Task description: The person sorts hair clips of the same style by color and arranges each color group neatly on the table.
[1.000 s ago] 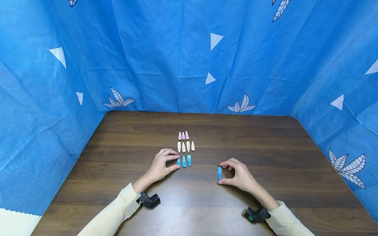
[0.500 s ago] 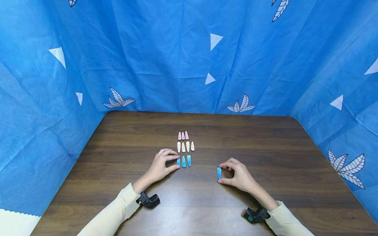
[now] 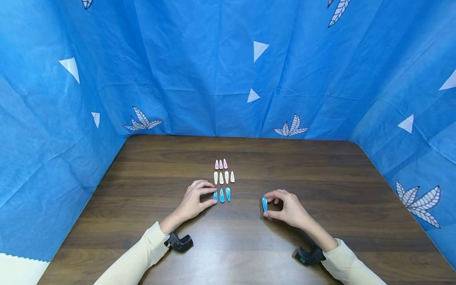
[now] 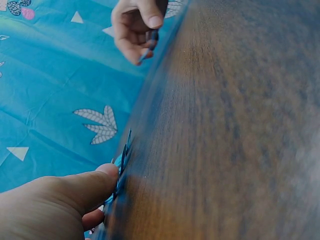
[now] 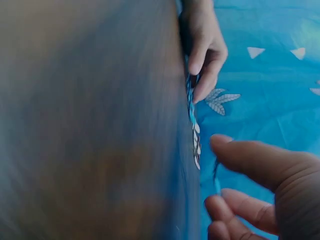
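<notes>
My right hand [image 3: 287,208] pinches a blue snap hair clip [image 3: 265,204] by its two ends, between thumb and fingers. A shadow shows under this hand, and the clip is off the table. My left hand [image 3: 192,200] has its thumb and a finger at the two ends of the leftmost blue hair clip [image 3: 215,195] in the near row. Beside it lie two more blue hair clips, a middle one [image 3: 222,195] and a right one [image 3: 228,194]. In the left wrist view, the left thumb [image 4: 107,172] touches the blue clips' edge-on row.
Behind the blue row lies a row of several cream hair clips [image 3: 227,177]. Farther back are three pink hair clips [image 3: 221,164]. The brown wooden table [image 3: 306,166] is bounded by a blue patterned cloth [image 3: 213,71] at the back and sides.
My right hand has lifted slightly with its blue hair clip, moving a little away from me. My left hand and the rows of clips have stayed put.
</notes>
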The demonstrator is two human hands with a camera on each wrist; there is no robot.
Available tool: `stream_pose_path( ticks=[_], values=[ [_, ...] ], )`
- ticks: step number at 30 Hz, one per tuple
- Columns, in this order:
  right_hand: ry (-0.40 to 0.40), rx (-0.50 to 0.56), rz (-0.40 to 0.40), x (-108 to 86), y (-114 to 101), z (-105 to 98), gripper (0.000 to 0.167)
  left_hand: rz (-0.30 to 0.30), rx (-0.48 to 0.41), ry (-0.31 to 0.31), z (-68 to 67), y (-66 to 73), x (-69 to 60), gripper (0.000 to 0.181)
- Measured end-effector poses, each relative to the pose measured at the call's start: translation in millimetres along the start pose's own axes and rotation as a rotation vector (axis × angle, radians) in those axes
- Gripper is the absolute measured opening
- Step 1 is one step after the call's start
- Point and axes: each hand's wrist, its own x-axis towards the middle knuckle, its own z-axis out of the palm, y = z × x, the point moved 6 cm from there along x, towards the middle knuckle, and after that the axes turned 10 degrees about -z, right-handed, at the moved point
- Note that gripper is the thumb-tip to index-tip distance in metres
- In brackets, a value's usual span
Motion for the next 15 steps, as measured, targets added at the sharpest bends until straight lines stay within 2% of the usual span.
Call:
stream_pose_path(
  ticks=[7,15],
  values=[
    [-0.004,0.024,0.007,23.3,-12,-7,0.044,0.001,0.004,0.002,-0.2,0.3,-0.9,0.036],
    [0.017,0.047,-0.005,49.6,-20,-4,0.045,-0.002,0.003,-0.001,-0.5,1.2,-0.2,0.037]
  ],
)
